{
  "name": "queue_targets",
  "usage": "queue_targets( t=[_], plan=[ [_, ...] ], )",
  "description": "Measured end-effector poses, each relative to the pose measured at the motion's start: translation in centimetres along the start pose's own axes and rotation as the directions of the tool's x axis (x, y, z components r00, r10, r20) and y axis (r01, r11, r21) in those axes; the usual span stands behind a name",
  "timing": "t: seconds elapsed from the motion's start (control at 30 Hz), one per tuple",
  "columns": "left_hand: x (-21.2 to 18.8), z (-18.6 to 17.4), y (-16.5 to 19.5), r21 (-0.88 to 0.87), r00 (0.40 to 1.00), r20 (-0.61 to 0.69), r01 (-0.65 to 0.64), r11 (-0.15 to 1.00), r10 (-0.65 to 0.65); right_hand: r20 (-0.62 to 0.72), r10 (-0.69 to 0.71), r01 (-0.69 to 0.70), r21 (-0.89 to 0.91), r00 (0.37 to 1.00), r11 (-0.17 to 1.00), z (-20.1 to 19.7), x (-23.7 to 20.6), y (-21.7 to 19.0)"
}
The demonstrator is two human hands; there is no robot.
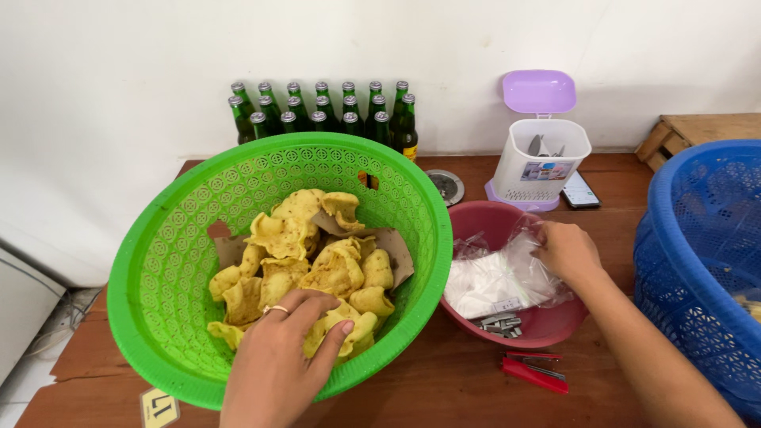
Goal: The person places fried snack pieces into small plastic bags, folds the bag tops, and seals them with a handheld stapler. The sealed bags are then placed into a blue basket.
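A big green perforated basket [166,261] tilts toward me and holds several yellow crackers [317,257] on brown paper. My left hand [281,357], with a ring on one finger, reaches over the near rim and its fingers rest spread on the crackers at the front. To the right stands a dark red bowl [547,325] with clear plastic bags [499,277] and a small heap of staples [499,322]. My right hand [564,252] lies on the bags, its fingers pinching the plastic.
A red stapler [535,371] lies on the wooden table [460,380] in front of the bowl. A blue basket [705,261] fills the right edge. Green bottles [325,111] line the wall, beside a white holder with a purple lid [541,150], a phone [580,190] and a round metal lid [445,186].
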State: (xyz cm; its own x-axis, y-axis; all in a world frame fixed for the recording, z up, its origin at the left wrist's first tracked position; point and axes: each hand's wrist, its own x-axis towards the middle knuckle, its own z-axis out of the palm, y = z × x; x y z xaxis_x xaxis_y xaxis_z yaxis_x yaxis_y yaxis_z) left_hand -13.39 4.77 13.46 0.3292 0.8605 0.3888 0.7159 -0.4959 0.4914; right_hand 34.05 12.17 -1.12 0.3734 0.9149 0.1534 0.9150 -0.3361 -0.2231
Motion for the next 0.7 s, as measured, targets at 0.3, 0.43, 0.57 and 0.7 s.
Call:
queue_targets(
  t=[0.3, 0.43, 0.57, 0.7],
  plan=[
    [-1.9, 1.2, -0.4, -0.021, 0.857, -0.447, -0.297, 0.955, 0.257, -0.325, -0.122, 0.205, 0.237, 0.938, 0.950, -7.9, -3.6, -2.6],
    [-5.1, 6.9, 2.8, -0.380, 0.789, -0.415, -0.603, 0.702, 0.453, -0.404, -0.117, 0.342, 0.545, 0.907, 0.766, -12.7, -8.7, -4.4],
    [-5.4, 18.1, 6.0, -0.907, 0.901, 0.218, 0.044, 0.420, 0.376, -0.364, -0.013, 0.307, 0.765, 0.931, 0.567, -13.3, -15.8, -4.1],
    [-4.9, 23.7, 3.8, -0.988, 0.982, 0.151, 0.144, 0.062, 0.112, -0.289, -0.044, 0.280, 0.861, 0.956, 0.425, -11.5, -20.0, -0.3]
  ],
)
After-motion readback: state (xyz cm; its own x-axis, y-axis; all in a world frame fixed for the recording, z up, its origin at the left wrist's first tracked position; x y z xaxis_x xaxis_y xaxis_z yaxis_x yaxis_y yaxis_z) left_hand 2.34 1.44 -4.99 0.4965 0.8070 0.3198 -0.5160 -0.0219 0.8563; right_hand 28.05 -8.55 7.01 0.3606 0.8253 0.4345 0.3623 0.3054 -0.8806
